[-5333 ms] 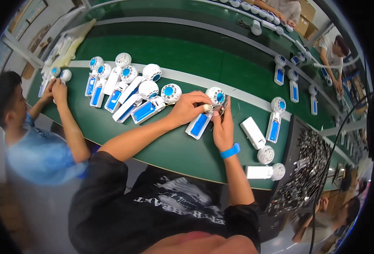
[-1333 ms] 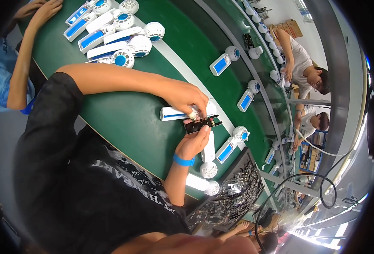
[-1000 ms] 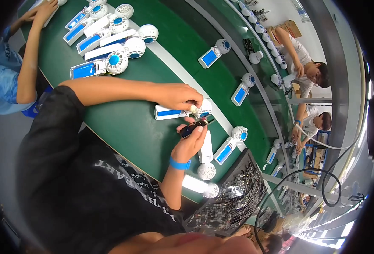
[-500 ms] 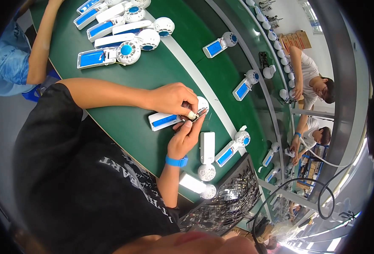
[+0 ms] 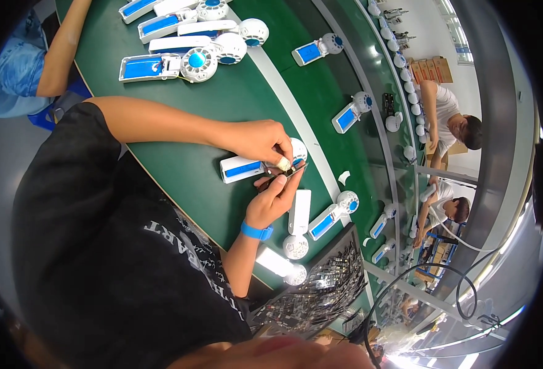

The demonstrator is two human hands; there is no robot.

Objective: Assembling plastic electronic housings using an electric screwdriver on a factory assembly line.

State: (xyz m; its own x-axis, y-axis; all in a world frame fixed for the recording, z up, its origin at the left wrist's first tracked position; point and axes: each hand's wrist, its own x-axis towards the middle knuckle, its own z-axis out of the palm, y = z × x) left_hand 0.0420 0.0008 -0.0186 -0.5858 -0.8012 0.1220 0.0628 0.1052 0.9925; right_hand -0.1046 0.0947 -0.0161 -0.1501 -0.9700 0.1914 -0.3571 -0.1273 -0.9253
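Note:
Both hands meet over a white handheld fan that lies on the green table. Its handle with a blue panel (image 5: 242,168) shows left of the fingers, and its round head (image 5: 298,147) is partly covered. My left hand (image 5: 260,142) is closed in a pinch by a whitish bit (image 5: 283,164), perhaps a cover on the thumb; what it grips is hidden. My right hand (image 5: 271,198), with a blue band at the wrist, is closed round a small thin dark piece (image 5: 296,170) that looks like a circuit board. The fingertips of both hands nearly touch there.
Several white fans with blue panels (image 5: 199,60) are piled at the upper left. More fans (image 5: 331,220) lie right of my hands. A dark tray (image 5: 308,292) of small boards stands at the lower right. Fans (image 5: 345,118) ride the green belt. Co-workers (image 5: 448,111) sit across.
The whole view has shifted slightly. My hands stay together at the same fan, with fingers slightly altered. Fans on the belt have moved relative to the table, and a co-worker across has shifted arms.

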